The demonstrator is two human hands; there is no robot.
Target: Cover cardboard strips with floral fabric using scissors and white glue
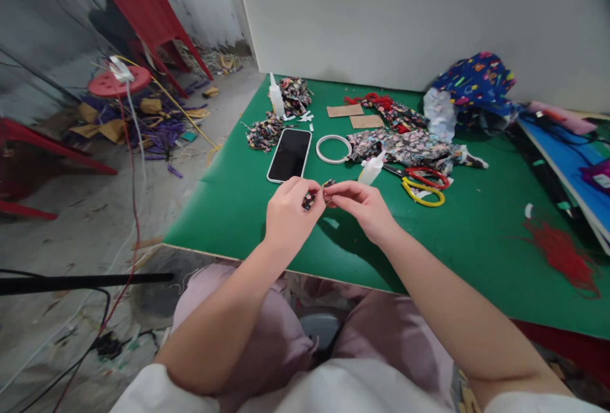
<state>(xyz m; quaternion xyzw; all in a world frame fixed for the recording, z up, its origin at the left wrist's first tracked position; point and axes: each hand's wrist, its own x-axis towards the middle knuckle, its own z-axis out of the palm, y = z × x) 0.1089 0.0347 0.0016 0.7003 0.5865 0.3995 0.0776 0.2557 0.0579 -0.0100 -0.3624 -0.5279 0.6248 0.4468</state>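
Note:
Over the front of the green table, my left hand [291, 206] pinches a small piece of black floral fabric [309, 201]. My right hand [358, 203] meets it, thumb and forefinger closed at the fabric's other end. Exactly how the piece is folded between the fingertips is hidden. Just beyond my hands lie a smartphone [290, 155] with a dark screen and a white ring [333, 149]. A small white glue bottle [372, 169] stands tilted near my right hand. Scissors [426, 185] with red and yellow handles lie to its right.
A second glue bottle [276, 96] stands by floral fabric bundles [265, 131] at the back left. Brown card pieces [366, 121] and floral cloth [405, 148] lie behind. Red threads [565, 254] are at right. A red stool [119, 81] and cables are left of the table.

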